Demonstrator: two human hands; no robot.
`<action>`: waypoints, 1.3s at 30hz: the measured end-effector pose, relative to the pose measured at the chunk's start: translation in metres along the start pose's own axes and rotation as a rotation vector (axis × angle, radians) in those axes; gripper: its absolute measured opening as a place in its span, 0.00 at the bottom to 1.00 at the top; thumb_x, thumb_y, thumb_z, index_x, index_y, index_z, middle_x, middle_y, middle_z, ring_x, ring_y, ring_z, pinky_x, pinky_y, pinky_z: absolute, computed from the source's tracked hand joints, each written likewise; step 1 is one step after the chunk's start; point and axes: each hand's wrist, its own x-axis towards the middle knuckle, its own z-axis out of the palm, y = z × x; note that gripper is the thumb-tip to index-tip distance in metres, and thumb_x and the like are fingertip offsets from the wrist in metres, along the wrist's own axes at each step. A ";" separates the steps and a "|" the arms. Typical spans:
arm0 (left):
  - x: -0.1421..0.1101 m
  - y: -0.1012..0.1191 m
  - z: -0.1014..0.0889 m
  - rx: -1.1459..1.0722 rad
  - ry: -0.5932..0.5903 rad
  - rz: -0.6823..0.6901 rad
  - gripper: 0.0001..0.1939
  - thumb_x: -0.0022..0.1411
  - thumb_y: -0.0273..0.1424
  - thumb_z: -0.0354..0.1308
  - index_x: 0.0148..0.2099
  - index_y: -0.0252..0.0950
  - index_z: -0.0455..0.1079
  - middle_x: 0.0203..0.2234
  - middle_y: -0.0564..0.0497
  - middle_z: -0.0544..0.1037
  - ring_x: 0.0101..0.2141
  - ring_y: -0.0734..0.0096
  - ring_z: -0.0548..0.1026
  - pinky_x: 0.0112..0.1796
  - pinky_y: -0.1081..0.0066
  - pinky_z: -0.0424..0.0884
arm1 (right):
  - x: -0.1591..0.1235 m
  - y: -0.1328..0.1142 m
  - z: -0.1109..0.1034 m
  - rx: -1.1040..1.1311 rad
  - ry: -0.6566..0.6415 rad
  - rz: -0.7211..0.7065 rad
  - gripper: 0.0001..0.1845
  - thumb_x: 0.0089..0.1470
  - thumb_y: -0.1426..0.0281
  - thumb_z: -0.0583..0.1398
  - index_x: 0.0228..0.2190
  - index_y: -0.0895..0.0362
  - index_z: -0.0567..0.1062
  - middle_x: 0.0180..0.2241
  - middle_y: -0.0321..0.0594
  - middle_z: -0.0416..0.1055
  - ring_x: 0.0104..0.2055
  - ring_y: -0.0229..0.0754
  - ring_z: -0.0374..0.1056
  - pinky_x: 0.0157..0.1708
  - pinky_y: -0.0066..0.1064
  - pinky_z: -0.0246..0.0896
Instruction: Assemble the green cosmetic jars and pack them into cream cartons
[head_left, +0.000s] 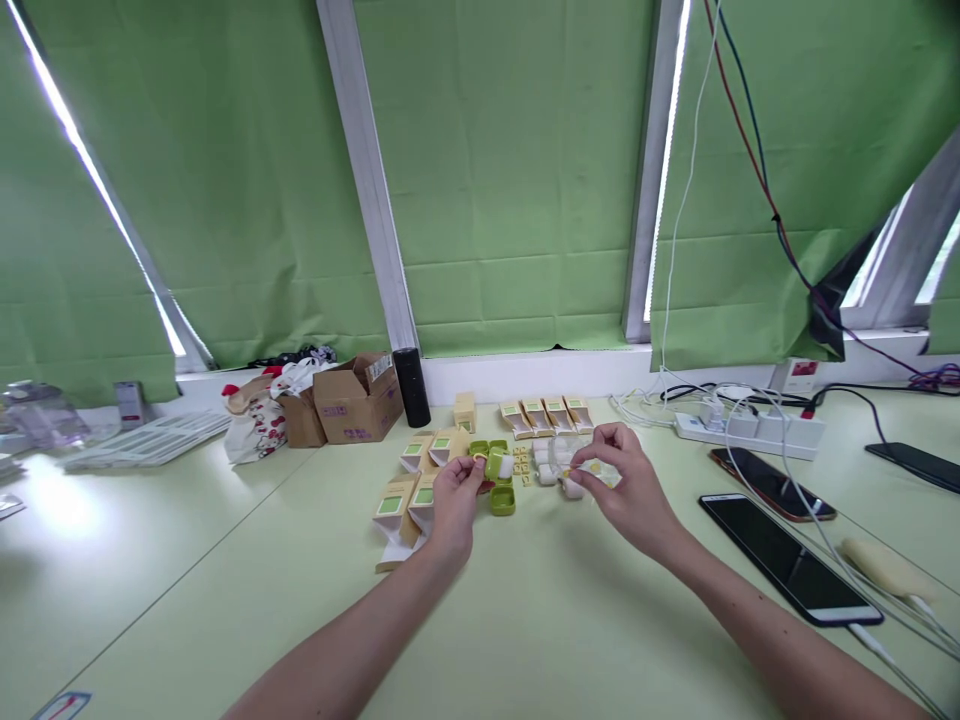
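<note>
My left hand [456,498] is closed around a small green case [495,462] with a white piece at its right side. Another green case [502,499] lies open on the table just below it. My right hand [628,488] pinches at the edge of a clear sheet with yellow dots [606,472]; whether its fingertips hold a smaller piece cannot be made out. Between the hands sit small yellow pieces [522,462] in columns and several white rolls [545,470]. Kraft paper boxes with green labels [391,508] stand left of my left hand.
More kraft boxes [546,418] line up behind, near a black cylinder [412,388] and a cardboard box [358,398]. On the right are a power strip [750,432], phones [787,556] and loose cables. A white keyboard-like rack [150,440] lies far left.
</note>
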 end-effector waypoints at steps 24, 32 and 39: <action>-0.003 0.005 0.004 -0.072 -0.010 -0.064 0.23 0.44 0.44 0.78 0.32 0.33 0.75 0.31 0.49 0.80 0.34 0.68 0.77 0.38 0.68 0.75 | -0.018 0.035 -0.035 -0.934 -0.531 0.072 0.10 0.55 0.78 0.62 0.29 0.53 0.82 0.34 0.42 0.82 0.43 0.51 0.72 0.38 0.37 0.52; -0.004 0.006 0.004 -0.088 -0.037 -0.073 0.22 0.45 0.43 0.78 0.33 0.33 0.76 0.31 0.50 0.79 0.34 0.69 0.76 0.38 0.69 0.75 | -0.017 0.037 -0.035 -0.971 -0.529 0.073 0.08 0.55 0.77 0.63 0.29 0.55 0.82 0.36 0.45 0.82 0.45 0.52 0.73 0.40 0.39 0.54; -0.005 0.007 0.005 -0.137 -0.058 -0.107 0.17 0.46 0.37 0.77 0.31 0.32 0.76 0.30 0.49 0.79 0.32 0.69 0.77 0.38 0.69 0.75 | -0.017 0.039 -0.039 -0.913 -0.444 0.069 0.13 0.52 0.74 0.69 0.41 0.54 0.79 0.37 0.43 0.81 0.44 0.54 0.74 0.40 0.39 0.57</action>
